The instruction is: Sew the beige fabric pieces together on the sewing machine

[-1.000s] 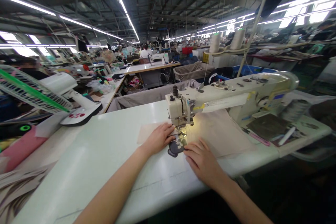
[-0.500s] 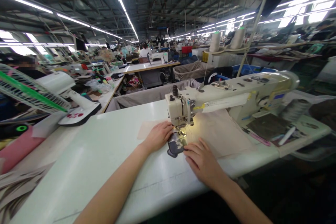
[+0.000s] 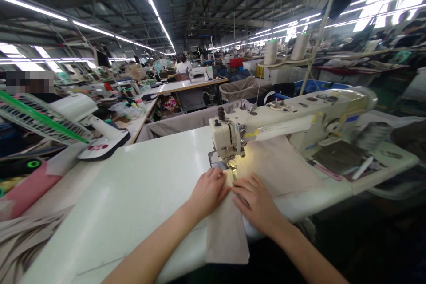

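Observation:
My left hand (image 3: 208,191) is closed with its thumb and fingers pinching the upper end of a small beige fabric piece (image 3: 228,235), just in front of the presser foot. The piece's lower end hangs over the table's front edge. My right hand (image 3: 258,202) is bent at the fingers, thumb and fingertips closed at the same piece's right edge. A larger beige fabric panel (image 3: 282,164) lies flat under the arm of the sewing machine (image 3: 226,135), right of the needle. The machine's lamp lights the needle area. My fingers partly hide the fabric there.
A white fan (image 3: 73,111) with a green-edged guard stands at the left. Thread cones (image 3: 270,52) sit on a stand behind the machine. Pink-handled snips (image 3: 328,172) and a brown cloth (image 3: 339,156) lie on the right. A grey fabric bin (image 3: 186,122) is beyond the table.
The small beige piece has come from left of the needle to in front of it, now hanging towards me. My left hand moved nearer with it; my right hand stayed nearly in place.

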`<state>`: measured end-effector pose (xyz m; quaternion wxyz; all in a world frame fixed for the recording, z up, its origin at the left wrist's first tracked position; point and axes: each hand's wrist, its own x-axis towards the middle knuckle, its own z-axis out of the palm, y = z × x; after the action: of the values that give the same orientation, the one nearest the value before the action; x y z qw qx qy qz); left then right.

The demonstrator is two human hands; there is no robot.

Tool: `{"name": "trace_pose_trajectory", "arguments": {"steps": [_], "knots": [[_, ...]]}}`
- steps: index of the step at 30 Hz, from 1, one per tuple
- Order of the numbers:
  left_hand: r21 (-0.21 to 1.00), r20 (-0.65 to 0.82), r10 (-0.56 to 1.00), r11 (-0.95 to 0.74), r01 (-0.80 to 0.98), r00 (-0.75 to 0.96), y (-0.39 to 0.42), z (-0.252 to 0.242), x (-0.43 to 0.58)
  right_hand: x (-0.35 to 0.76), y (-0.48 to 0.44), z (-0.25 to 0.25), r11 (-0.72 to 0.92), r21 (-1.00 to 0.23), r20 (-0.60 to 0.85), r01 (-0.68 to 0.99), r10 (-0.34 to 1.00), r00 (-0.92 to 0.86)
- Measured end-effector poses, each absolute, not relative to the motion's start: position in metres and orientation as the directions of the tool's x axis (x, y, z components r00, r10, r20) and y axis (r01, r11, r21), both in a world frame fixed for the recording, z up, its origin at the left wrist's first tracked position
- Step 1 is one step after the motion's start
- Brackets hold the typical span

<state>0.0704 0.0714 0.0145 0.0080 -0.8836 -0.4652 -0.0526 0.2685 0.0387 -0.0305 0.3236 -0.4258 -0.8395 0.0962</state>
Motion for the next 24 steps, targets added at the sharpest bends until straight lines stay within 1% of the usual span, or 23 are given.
{"name": "trace_pose_trajectory", "arguments": {"steps": [2, 5, 7, 11, 18, 24], "knots": [[0.047, 0.133, 0.833, -0.547, 0.836, 0.537, 0.069, 0.008, 0.077, 0.269, 0.039, -0.028, 0.613, -0.415, 0.439, 0.672, 0.782, -0.442], [0.050, 0.130, 0.854, -0.514, 0.857, 0.504, 0.072, 0.003, 0.084, 0.270, 0.043, -0.025, 0.608, -0.377, 0.421, 0.699, 0.784, -0.455], [0.052, 0.135, 0.847, -0.524, 0.850, 0.514, 0.076, 0.003, 0.085, 0.271, 0.045, -0.023, 0.612, -0.359, 0.418, 0.704, 0.780, -0.465], [0.059, 0.157, 0.808, -0.582, 0.811, 0.568, 0.082, 0.005, 0.082, 0.271, 0.050, -0.023, 0.621, -0.358, 0.420, 0.697, 0.774, -0.474], [0.068, 0.148, 0.813, -0.576, 0.815, 0.563, 0.084, 0.011, 0.078, 0.269, 0.052, -0.022, 0.612, -0.350, 0.409, 0.709, 0.781, -0.472], [0.084, 0.180, 0.809, -0.579, 0.811, 0.559, 0.083, 0.006, 0.078, 0.270, 0.052, -0.025, 0.613, -0.341, 0.423, 0.713, 0.777, -0.466]]}}
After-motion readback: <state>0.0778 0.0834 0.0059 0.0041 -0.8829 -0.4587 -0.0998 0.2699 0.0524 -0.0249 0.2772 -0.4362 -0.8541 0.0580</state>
